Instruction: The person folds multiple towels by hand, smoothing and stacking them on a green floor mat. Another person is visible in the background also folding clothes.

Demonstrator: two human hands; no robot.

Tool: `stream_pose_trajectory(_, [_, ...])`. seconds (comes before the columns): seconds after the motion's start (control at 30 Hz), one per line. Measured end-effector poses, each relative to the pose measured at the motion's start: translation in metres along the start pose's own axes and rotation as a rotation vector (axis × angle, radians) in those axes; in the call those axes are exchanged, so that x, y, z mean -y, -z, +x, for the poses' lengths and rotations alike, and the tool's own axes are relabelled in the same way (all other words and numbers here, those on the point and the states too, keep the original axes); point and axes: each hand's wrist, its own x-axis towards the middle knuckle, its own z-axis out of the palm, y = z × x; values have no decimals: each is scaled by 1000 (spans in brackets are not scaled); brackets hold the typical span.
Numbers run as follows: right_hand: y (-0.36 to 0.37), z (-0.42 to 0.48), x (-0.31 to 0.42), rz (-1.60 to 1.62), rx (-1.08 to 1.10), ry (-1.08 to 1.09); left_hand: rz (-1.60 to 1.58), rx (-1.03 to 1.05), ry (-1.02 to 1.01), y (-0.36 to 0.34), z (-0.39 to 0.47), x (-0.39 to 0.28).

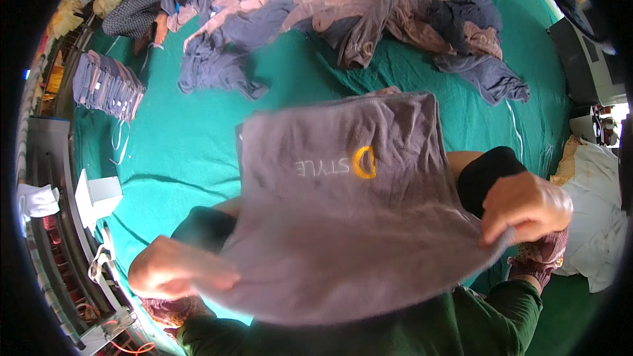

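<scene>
A greyish-brown fabric piece (336,237) with an embroidered yellow letter and pale lettering spreads across my lap. My left hand (180,269) pinches its near left corner, blurred by motion. At the near right corner, my right hand (529,207) grips the edge between thumb and fingers. The near edge sags between both hands, close to my body. Beneath its far end, edges of more cloth (385,91) peek out; how many pieces lie there is hidden.
Ahead, a large heap of grey and brown garments (346,0) covers the green cloth (163,143). At far left stands a tied-looking stack of folded pieces (108,85), near a seated person (143,5). A white box (99,195) is at left, a white sack (591,207) at right.
</scene>
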Motion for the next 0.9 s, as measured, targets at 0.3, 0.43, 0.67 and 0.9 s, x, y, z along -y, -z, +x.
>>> stream_pose_trajectory(0.3, [22, 40, -43, -409, -628, -597, 96, -898, 480, 27, 24, 54])
stream_pose_trajectory(0.43, [3, 51, -57, -785, -537, -305, 845, -658, 348, 16, 54, 56])
stream_pose_trajectory(0.67, [-35, 62, -50, -784, -103, -313, 1015, -218, 341, -25, 71, 58])
stream_pose_trajectory(0.9, [-22, 55, -49, -704, -13, -425, 1013, -87, 406, -29, 63, 36])
